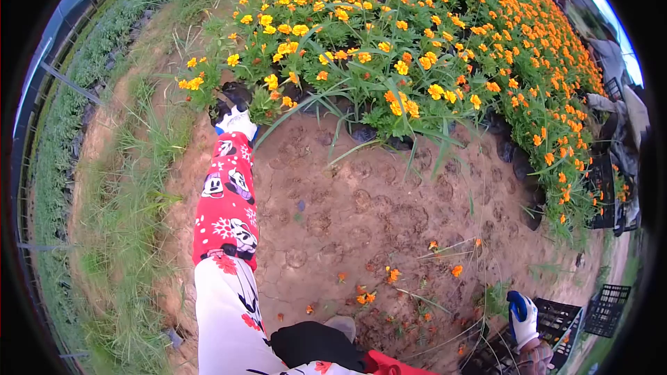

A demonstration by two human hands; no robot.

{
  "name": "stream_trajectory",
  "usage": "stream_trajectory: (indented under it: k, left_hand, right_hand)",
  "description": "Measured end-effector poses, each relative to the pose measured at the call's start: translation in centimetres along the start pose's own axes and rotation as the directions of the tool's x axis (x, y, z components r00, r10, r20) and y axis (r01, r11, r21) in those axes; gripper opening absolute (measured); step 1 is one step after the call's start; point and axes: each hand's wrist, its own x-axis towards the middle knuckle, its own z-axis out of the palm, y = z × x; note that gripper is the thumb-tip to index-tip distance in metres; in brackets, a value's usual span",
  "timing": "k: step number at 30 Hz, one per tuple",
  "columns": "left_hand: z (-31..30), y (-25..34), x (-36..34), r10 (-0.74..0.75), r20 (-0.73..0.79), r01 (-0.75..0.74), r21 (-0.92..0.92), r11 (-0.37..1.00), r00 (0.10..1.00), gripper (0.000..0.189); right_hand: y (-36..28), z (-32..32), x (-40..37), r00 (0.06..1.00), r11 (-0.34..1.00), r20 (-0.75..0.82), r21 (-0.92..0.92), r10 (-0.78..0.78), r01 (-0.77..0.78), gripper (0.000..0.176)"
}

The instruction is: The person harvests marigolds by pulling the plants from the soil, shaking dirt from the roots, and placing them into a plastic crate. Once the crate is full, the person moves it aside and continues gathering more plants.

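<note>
My left hand (pixel 237 122), in a white glove with a blue edge, reaches far forward to the near left corner of the marigold bed. Its fingers are closed on a black plant pot (pixel 237 93) under yellow marigolds (pixel 271 82); the fingertips are partly hidden. A red cartoon-print sleeve cover (pixel 226 198) runs along that forearm. Of my right arm only a bit of red sleeve (pixel 396 364) shows at the bottom edge, and the hand is out of view. Orange marigold heads (pixel 365 296) lie loose on the bare soil (pixel 326 208).
Another person's gloved hand (pixel 523 316) is at a black crate (pixel 556 323) at lower right, beside a second crate (pixel 607 311). More people and a crate (pixel 600 191) are along the right side. Dense potted marigolds (pixel 445 42) stand ahead; grass (pixel 125 236) grows at left.
</note>
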Motion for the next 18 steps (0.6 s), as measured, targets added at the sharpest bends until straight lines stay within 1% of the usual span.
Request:
stream_trajectory:
  k: [1, 2, 3, 5, 6, 7, 9, 11, 12, 13, 14, 15, 16, 17, 18]
  left_hand:
    - [1.6, 0.3, -0.5, 0.017, -0.144, -0.012, 0.040, 0.999, 0.989, 0.069]
    - [-0.6, 1.7, -2.6, -0.002, -0.109, -0.002, -0.034, 0.999, 0.994, 0.065]
    - [-3.2, 3.0, -5.0, -0.016, -0.067, 0.009, -0.104, 0.994, 0.998, 0.062]
    - [-4.1, 4.1, -8.9, 0.210, -0.097, -0.227, -0.209, 0.951, 0.973, 0.058]
    - [-4.2, 5.1, -11.7, 0.235, -0.196, -0.279, -0.237, 0.931, 0.952, 0.053]
    - [-3.8, 6.1, -13.9, 0.432, -0.190, -0.452, -0.074, 0.889, 0.881, 0.055]
    - [-5.4, 9.9, -19.4, 0.595, -0.217, -0.633, -0.246, 0.734, 0.774, 0.059]
    - [-7.0, 13.9, -24.4, 0.700, -0.174, -0.706, -0.363, 0.608, 0.692, 0.062]
    - [-7.7, 15.8, -26.4, 0.750, -0.163, -0.734, -0.418, 0.536, 0.641, 0.060]
    - [-6.9, 17.4, -27.8, 0.805, -0.138, -0.768, -0.427, 0.477, 0.577, 0.062]
    - [-7.3, 18.9, -29.3, 0.836, -0.138, -0.785, -0.449, 0.425, 0.532, 0.062]
    - [-8.1, 20.2, -30.7, 0.861, -0.139, -0.799, -0.467, 0.379, 0.490, 0.062]
    - [-9.0, 21.3, -31.9, 0.876, -0.146, -0.810, -0.472, 0.347, 0.460, 0.062]
    - [-9.8, 22.3, -32.9, 0.879, -0.203, -0.826, -0.481, 0.295, 0.432, 0.062]
    - [-10.6, 23.2, -33.8, 0.876, -0.256, -0.838, -0.487, 0.249, 0.409, 0.062]
  right_hand:
    - [-0.4, 0.5, 0.2, 1.000, 0.998, 0.008, 0.056, 0.010, -0.010, 0.022]
    - [-0.9, 0.9, 0.3, 0.999, 0.998, 0.003, 0.051, -0.039, 0.039, 0.023]
    - [-1.8, 1.0, 0.5, 0.996, 0.995, 0.037, 0.060, -0.082, 0.079, 0.025]
    - [-3.1, 1.7, 1.2, 0.980, 0.981, 0.078, 0.084, -0.181, 0.174, 0.027]
    - [-3.8, 2.2, 1.7, 0.972, 0.972, 0.082, 0.108, -0.218, 0.209, 0.028]
    - [-4.4, 2.8, 2.2, 0.964, 0.963, 0.085, 0.129, -0.250, 0.238, 0.029]
    - [-6.1, 3.9, 3.2, 0.972, 0.945, 0.069, 0.257, -0.226, 0.202, 0.029]
    - [-7.0, 5.4, 4.0, 0.975, 0.912, -0.025, 0.347, -0.222, 0.217, 0.029]
    - [-7.0, 6.0, 4.6, 0.967, 0.876, -0.059, 0.413, -0.247, 0.249, 0.027]
    - [-7.8, 6.2, 4.9, 0.972, 0.821, -0.119, 0.521, -0.204, 0.236, 0.026]
    - [-8.9, 5.1, 5.1, 0.985, 0.793, -0.042, 0.588, -0.169, 0.161, 0.025]
    - [-9.3, 4.6, 5.2, 0.992, 0.763, 0.046, 0.643, -0.117, 0.060, 0.028]
    - [-9.5, 4.9, 5.4, 0.992, 0.770, 0.117, 0.637, -0.054, -0.033, 0.030]
    - [-8.4, 6.2, 5.8, 0.969, 0.790, 0.038, 0.587, -0.244, 0.176, 0.034]
    - [-8.7, 6.3, 5.4, 0.971, 0.840, 0.059, 0.516, -0.230, 0.167, 0.036]
